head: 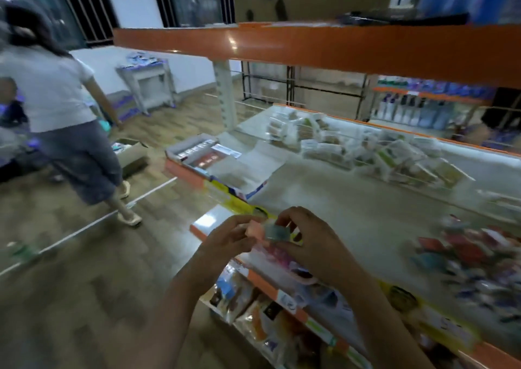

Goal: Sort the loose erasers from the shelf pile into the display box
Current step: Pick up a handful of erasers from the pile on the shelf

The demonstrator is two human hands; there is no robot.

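A small eraser (269,232), pink at one end and wrapped in a grey-green sleeve at the other, was pinched between the two hands just below the middle of the view. The fingertips of the left hand (229,237) were curled onto the pink end, while the thumb and fingers of the right hand (311,237) were closed round the sleeved end. Both forearms were seen rising from 6 o'clock. The frame was heavily blurred, so the eraser's print could not be read.

The hands were held above the front edge of the shelf (352,208), whose pale surface ran from 5 o'clock up toward 12 o'clock. At 3 to 4 o'clock of the hands, a loose pile of erasers (476,261) in red, teal and dark colours was spread on the shelf, well apart from the held piece. At 11 o'clock of the hands, an open display box (222,165) was lying on the shelf near its front edge, with a row of what appeared to be small packed items along its far side. At 1 o'clock, clear-wrapped packets (375,148) were heaped toward the back of the shelf. An orange beam (310,48) was seen crossing overhead.

On the wooden floor (84,270) at 9 to 10 o'clock, another person (56,109) in a white top was seen from behind.
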